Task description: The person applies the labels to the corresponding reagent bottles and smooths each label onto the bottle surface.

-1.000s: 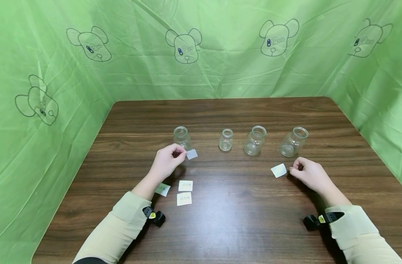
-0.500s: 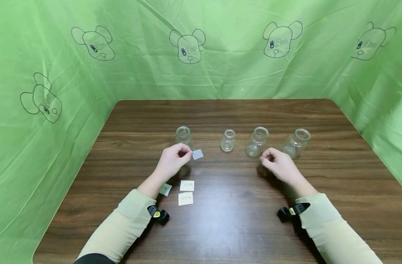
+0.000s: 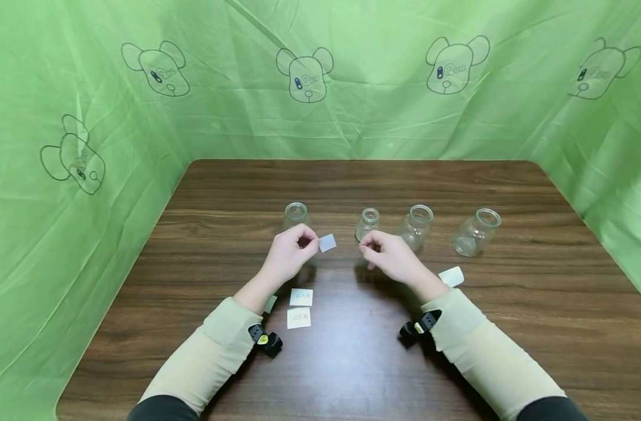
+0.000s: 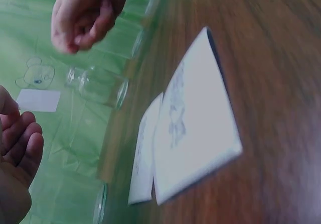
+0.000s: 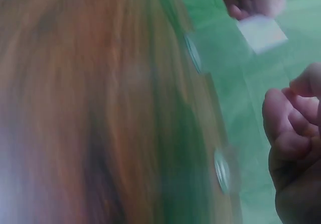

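Note:
My left hand [image 3: 290, 255] pinches a small pale paper label [image 3: 327, 242] between thumb and index finger, raised above the table. Facing it from the right is my right hand [image 3: 393, 256], fingers loosely curled and thumb close to the index finger; nothing shows between them in the right wrist view. The small glass jar [image 3: 368, 222] stands just behind that hand. Behind the left hand is a larger glass jar [image 3: 296, 214], its lower part hidden. Two written paper labels [image 3: 301, 297] lie on the table in front, near the left forearm.
To the right stand two more clear jars, one [image 3: 418, 225] partly covered by my right hand and one [image 3: 475, 234] farther out. A white label [image 3: 451, 276] lies beyond my right wrist. Another label [image 3: 270, 304] is mostly hidden under my left wrist. Green cloth [image 3: 362, 117] surrounds the wooden table.
My right hand has swept left, away from the white label at right, past the jars and toward my left hand. My left hand keeps its label, shifting slightly right in view.

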`<state>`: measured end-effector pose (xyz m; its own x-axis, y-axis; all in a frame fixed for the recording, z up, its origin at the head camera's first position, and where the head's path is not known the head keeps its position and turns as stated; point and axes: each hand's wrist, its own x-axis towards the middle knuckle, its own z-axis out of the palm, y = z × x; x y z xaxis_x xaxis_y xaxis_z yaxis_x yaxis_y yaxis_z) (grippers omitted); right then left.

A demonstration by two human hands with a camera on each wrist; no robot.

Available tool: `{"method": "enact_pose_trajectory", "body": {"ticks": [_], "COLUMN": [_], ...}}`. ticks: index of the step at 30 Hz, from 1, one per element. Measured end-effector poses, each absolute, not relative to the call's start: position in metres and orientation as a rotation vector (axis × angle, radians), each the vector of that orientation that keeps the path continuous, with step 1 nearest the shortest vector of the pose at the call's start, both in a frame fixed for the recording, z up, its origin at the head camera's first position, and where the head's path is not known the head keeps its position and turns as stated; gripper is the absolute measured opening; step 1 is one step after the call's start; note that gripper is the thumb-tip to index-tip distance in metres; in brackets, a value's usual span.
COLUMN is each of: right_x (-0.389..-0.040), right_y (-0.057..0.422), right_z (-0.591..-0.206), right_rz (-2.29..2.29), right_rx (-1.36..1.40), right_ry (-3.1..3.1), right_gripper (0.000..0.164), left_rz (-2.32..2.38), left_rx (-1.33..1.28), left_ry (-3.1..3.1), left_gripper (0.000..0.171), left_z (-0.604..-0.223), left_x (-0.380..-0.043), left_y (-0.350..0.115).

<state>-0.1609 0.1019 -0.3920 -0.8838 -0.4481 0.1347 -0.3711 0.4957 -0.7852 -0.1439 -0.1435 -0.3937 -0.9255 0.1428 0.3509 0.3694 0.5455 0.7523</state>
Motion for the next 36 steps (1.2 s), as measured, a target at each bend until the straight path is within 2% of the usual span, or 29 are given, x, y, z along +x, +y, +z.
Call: {"method": "enact_pose_trajectory", "body": {"ticks": [14,25,36], "right_x": [-0.162,-0.171,-0.174], "right_y": [0.068,0.049,0.042], "right_z": [-0.397,-0.394,-0.401], "right_rz": [-1.556,-1.76,-1.75], "right_rx": [-0.705,-0.492,-0.457], "right_ry": [2.491,2.313,2.385], "right_gripper": [0.009,0.017,0.012], "left_rz": [-1.338,-1.236,-1.199], "left_rx": [-0.549,-0.615,-0.59], "left_ry": [-2.532,-2.529,-2.524], "left_gripper": [0.004,0.005,0.004], "left_z": [-0.402,-0.402,-0.406], "left_x": [-0.145,-0.147,-0.146], "left_y": [-0.131,-0.132,-0.136]}}
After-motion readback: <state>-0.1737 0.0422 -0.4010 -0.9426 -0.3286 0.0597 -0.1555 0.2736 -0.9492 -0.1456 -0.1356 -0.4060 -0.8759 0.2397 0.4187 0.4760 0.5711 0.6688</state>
